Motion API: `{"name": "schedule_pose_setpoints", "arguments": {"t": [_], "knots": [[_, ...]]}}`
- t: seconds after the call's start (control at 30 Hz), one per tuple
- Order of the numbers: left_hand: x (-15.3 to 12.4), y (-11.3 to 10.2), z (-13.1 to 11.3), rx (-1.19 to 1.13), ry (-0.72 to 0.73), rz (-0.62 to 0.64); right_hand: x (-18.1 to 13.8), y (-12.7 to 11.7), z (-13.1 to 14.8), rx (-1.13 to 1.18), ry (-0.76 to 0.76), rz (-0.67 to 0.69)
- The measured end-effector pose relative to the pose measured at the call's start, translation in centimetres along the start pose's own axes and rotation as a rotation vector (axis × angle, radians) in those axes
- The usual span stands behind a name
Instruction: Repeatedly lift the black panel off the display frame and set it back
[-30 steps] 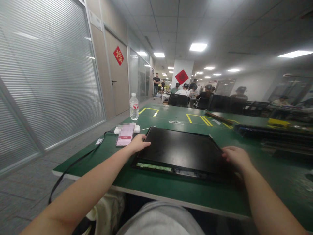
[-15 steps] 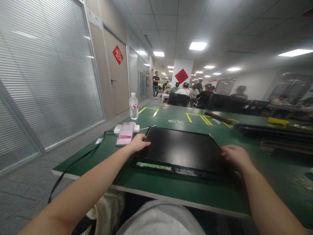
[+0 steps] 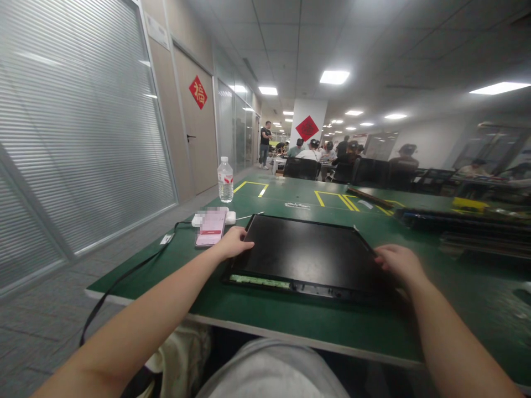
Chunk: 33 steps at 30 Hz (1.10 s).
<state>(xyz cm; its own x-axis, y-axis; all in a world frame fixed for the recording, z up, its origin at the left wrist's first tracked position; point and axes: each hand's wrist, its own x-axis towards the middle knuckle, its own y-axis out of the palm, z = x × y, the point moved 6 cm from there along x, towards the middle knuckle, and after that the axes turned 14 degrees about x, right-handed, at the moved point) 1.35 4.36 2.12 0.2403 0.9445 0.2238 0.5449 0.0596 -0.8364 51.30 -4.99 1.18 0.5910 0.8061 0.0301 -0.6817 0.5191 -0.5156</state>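
A flat black panel (image 3: pixel 309 255) lies on the green table (image 3: pixel 290 323) in front of me, with a strip of green circuit board along its near edge. My left hand (image 3: pixel 233 243) grips the panel's left edge, fingers curled over it. My right hand (image 3: pixel 397 264) rests on the panel's right edge, fingers curled against it. A pink phone (image 3: pixel 211 228) lies just left of my left hand.
A water bottle (image 3: pixel 225 180) stands at the table's far left. A black cable (image 3: pixel 124 276) hangs off the left edge. Dark panels (image 3: pixel 477 226) are stacked at the right. Several people sit at tables further back. A glass wall runs along the left.
Both hands stay on the panel's edges. The view has shifted slightly downward and to the right; nothing on the table has moved.
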Motion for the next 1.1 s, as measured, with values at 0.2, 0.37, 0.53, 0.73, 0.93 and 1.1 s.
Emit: {"name": "schedule_pose_setpoints", "arguments": {"t": [0.2,0.37,0.53,0.73,0.93,1.1], "knots": [[0.1,-0.4,0.3,0.095,-0.012,-0.024,-0.4,-0.1,0.4,-0.008,0.008,-0.011],[0.1,-0.4,0.1,0.141,0.024,0.009,-0.5,-0.1,0.5,0.0,0.001,-0.003],[0.3,-0.5,0.1,0.154,0.033,-0.02,-0.7,-0.1,0.5,0.009,0.014,-0.017],[0.7,-0.1,-0.3,0.236,0.119,0.049,-0.6,-0.1,0.6,-0.01,0.01,-0.008],[0.4,-0.5,-0.5,0.283,0.099,0.024,-0.3,-0.2,0.2,-0.012,0.005,-0.015],[0.3,-0.6,-0.8,0.271,0.095,0.032,0.1,-0.2,0.0,-0.003,-0.001,-0.014]]}}
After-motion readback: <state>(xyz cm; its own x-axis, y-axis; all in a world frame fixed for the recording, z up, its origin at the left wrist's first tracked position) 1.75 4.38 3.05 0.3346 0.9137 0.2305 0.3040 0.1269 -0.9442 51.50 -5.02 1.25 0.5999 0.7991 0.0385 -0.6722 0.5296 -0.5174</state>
